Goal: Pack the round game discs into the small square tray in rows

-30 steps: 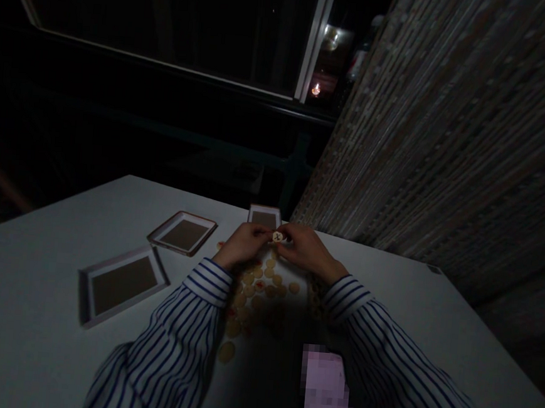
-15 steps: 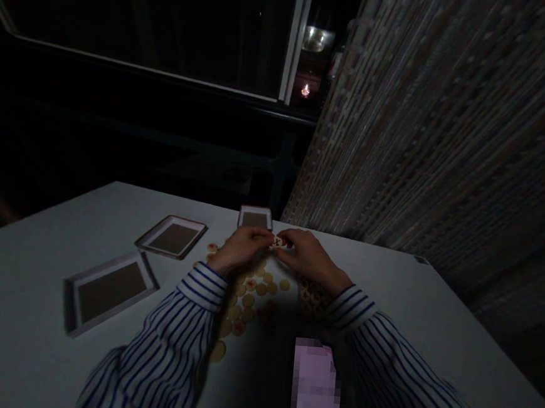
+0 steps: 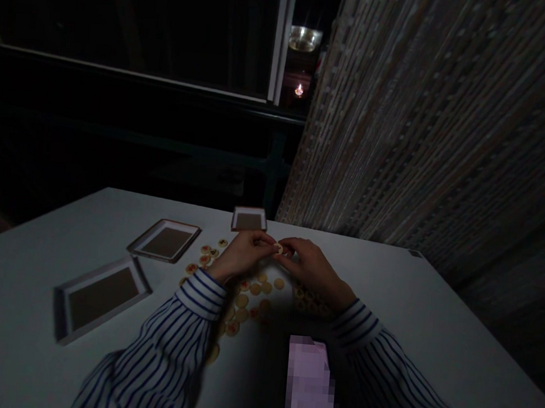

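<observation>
Between my two hands, above the far part of the table, is a round wooden Chinese chess piece (image 3: 279, 248) with a dark mark on its face. My left hand (image 3: 246, 252) pinches its left edge with thumb and fingertips. From the other side, my right hand (image 3: 312, 267) has its fingers closed on the same piece. Loose round chess pieces (image 3: 242, 301) are scattered below and left of my left hand, some showing red characters, others plain. Beneath my right wrist lies a group of pieces with dark characters (image 3: 309, 300), partly hidden and in shadow.
Two shallow open boxes, one nearer (image 3: 146, 287) and one farther (image 3: 194, 239), lie on the left of the white table (image 3: 407, 340). A smaller box (image 3: 250, 210) stands at the far edge. A blurred pink object (image 3: 310, 383) lies in front. A string curtain (image 3: 402, 113) hangs at the right.
The held chess piece has tilted, so its face shows less. My hands stay together around it. The view has shifted slightly, and more pieces show left of my left hand.
</observation>
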{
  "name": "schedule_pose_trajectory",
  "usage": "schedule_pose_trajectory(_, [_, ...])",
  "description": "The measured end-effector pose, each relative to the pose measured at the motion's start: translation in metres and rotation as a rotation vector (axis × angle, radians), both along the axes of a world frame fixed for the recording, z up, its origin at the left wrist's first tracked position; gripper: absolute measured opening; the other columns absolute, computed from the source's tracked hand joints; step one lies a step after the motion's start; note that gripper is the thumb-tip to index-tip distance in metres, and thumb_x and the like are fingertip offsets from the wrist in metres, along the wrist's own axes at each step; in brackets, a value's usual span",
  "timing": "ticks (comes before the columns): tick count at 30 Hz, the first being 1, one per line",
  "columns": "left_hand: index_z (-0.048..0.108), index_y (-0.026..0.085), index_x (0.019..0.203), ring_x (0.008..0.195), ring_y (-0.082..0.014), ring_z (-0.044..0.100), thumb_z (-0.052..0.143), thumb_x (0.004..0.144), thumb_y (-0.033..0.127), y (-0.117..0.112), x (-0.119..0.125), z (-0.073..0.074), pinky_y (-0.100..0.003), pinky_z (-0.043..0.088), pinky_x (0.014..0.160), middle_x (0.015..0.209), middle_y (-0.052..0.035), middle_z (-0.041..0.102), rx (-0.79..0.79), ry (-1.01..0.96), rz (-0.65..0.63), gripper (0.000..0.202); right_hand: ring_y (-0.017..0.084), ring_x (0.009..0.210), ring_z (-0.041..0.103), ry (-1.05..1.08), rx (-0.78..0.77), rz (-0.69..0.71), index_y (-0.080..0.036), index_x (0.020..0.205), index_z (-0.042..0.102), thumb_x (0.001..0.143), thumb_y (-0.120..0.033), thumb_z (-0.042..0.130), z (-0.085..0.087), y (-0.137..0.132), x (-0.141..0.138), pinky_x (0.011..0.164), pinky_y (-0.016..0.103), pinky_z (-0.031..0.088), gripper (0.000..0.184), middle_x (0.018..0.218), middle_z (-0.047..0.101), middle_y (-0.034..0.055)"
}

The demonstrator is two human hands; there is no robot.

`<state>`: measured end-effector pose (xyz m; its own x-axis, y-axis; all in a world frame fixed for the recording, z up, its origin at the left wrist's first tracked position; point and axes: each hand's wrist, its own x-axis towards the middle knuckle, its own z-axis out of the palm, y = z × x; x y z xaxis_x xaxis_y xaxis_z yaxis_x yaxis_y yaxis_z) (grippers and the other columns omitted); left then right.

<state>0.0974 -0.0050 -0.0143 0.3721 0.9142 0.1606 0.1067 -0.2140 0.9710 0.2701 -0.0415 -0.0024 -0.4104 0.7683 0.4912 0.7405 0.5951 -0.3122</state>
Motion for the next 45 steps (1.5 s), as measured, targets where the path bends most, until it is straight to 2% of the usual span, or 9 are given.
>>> schedule_pose_trajectory(8, [0.069, 0.013, 0.079, 0.077, -0.0162, 0.062, 0.063, 0.071, 0.033, -0.01, 0.011, 0.002, -0.027, 0.046, 0.073, 0.081, -0.0063, 0.07, 0.075, 0.048, -0.027, 0.022, 0.015, 0.077, 0.059, 0.017, 0.013, -0.037, -0.017, 0.098, 0.062, 0.079, -0.028, 0.062, -0.003, -0.015, 0.014, 0.074, 0.029, 0.042, 0.022, 0.084, 0.067, 0.0038])
schedule_pose_trajectory(19, [0.07, 0.015, 0.081, 0.082, -0.0167, 0.063, 0.061, 0.074, 0.032, -0.021, 0.02, 0.005, -0.027, 0.046, 0.077, 0.084, -0.0048, 0.071, 0.084, 0.063, -0.062, 0.021, 0.016, 0.075, 0.06, -0.002, 0.046, -0.011, -0.018, 0.097, 0.064, 0.08, -0.028, 0.061, 0.0, -0.025, 0.027, 0.071, 0.028, 0.043, 0.02, 0.082, 0.068, 0.0044])
schedule_pose_trajectory(26, [0.07, 0.014, 0.082, 0.082, -0.0174, 0.063, 0.062, 0.073, 0.032, -0.025, 0.023, 0.006, -0.028, 0.047, 0.077, 0.084, -0.0052, 0.071, 0.036, 0.061, -0.06, 0.021, 0.016, 0.081, 0.061, -0.053, 0.028, 0.045, -0.017, 0.101, 0.064, 0.082, -0.029, 0.059, 0.002, -0.025, 0.037, 0.075, 0.028, 0.042, 0.023, 0.09, 0.069, 0.0058])
schedule_pose_trajectory(30, [0.071, 0.015, 0.081, 0.082, -0.0175, 0.063, 0.061, 0.073, 0.032, -0.026, 0.025, 0.005, -0.028, 0.046, 0.079, 0.085, -0.0051, 0.071, 0.047, 0.08, -0.077, 0.021, 0.017, 0.082, 0.061, -0.116, 0.027, 0.025, -0.017, 0.101, 0.064, 0.082, -0.031, 0.058, 0.003, -0.025, 0.041, 0.075, 0.03, 0.041, 0.024, 0.088, 0.069, 0.0061])
schedule_pose_trajectory(41, [0.071, 0.014, 0.081, 0.082, -0.0185, 0.063, 0.063, 0.071, 0.032, -0.028, 0.03, 0.004, -0.03, 0.046, 0.08, 0.085, -0.0058, 0.072, 0.028, 0.097, -0.019, 0.022, 0.018, 0.086, 0.06, -0.128, 0.037, 0.001, -0.018, 0.105, 0.061, 0.082, -0.029, 0.057, 0.001, -0.029, 0.042, 0.078, 0.031, 0.043, 0.026, 0.095, 0.068, 0.0074])
schedule_pose_trajectory(45, [0.071, 0.014, 0.082, 0.082, -0.0181, 0.063, 0.062, 0.072, 0.032, -0.028, 0.031, 0.002, -0.03, 0.046, 0.08, 0.084, -0.0054, 0.072, 0.034, 0.082, -0.012, 0.022, 0.018, 0.083, 0.06, -0.143, 0.038, 0.002, -0.018, 0.104, 0.061, 0.083, -0.029, 0.055, 0.003, -0.029, 0.042, 0.076, 0.03, 0.043, 0.025, 0.092, 0.068, 0.0063])
